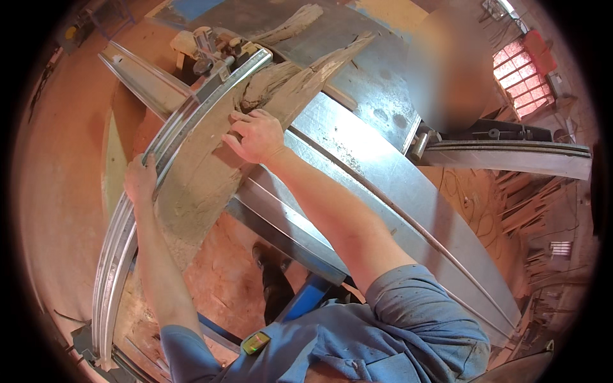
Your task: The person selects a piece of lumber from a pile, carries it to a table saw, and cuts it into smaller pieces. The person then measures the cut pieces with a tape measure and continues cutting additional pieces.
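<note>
A long, rough wooden slab (191, 185) with a knotty, uneven far end lies along a curved-looking aluminium rail (115, 255). My left hand (141, 180) is closed around the rail's edge, beside the slab's left side. Farther up, my right hand (257, 136) rests on top of the slab near its right edge, with bent fingers and the thumb held apart, just short of a dark knot hollow (252, 99). The undersides of my right fingers are partly hidden.
Right of the slab spreads a shiny metal machine table (377, 185) with a long slot. A clamp-like fitting (214, 60) sits on the rail's far end. Another rail (504, 159) juts out at right, near a blurred person (450, 70). Wood strips (530, 204) lie on the floor.
</note>
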Available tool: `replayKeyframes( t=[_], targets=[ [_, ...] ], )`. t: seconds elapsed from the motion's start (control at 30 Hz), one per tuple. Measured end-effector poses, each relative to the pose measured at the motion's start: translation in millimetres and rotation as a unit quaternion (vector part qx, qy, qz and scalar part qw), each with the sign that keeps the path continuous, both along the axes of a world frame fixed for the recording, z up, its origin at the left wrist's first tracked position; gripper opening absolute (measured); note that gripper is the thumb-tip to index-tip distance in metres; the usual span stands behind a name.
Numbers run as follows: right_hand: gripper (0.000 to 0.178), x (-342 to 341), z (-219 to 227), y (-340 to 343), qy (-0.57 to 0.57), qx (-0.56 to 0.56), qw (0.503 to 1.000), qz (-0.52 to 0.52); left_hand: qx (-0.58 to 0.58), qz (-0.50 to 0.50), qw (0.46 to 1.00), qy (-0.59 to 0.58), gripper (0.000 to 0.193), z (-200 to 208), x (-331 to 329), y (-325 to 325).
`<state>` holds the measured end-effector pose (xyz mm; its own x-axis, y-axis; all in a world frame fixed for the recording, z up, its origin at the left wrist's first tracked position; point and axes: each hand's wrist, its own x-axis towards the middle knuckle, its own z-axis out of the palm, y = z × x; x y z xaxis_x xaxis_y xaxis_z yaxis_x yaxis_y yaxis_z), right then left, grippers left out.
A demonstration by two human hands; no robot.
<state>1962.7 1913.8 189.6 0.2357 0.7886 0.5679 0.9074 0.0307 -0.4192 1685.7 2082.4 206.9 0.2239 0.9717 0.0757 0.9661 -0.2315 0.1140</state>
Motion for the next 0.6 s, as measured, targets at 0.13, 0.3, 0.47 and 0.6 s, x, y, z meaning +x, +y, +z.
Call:
replayKeyframes(
  t=[0.13,0.3,0.47,0.6],
  targets=[
    [0.029,3.4,-2.1,1.1,-0.01,-0.001,1.0,0.005,-0.016,-0.005,1.0,0.006,0.053,-1.1,0.6,4.6],
    [0.027,3.9,-3.9,0.9,-0.017,0.024,1.0,0.002,-0.016,-0.012,1.0,-0.005,0.052,-5.0,-0.2,5.6],
    [0.028,5.6,-3.2,-0.1,-0.025,0.025,0.999,0.006,-0.012,-0.005,1.0,-0.009,0.051,0.6,3.5,-2.1],
    [0.035,8.8,-4.3,-3.6,-0.01,-0.02,1.0,0.003,-0.019,-0.002,1.0,-0.009,0.051,1.8,8.9,-4.2]
  ],
)
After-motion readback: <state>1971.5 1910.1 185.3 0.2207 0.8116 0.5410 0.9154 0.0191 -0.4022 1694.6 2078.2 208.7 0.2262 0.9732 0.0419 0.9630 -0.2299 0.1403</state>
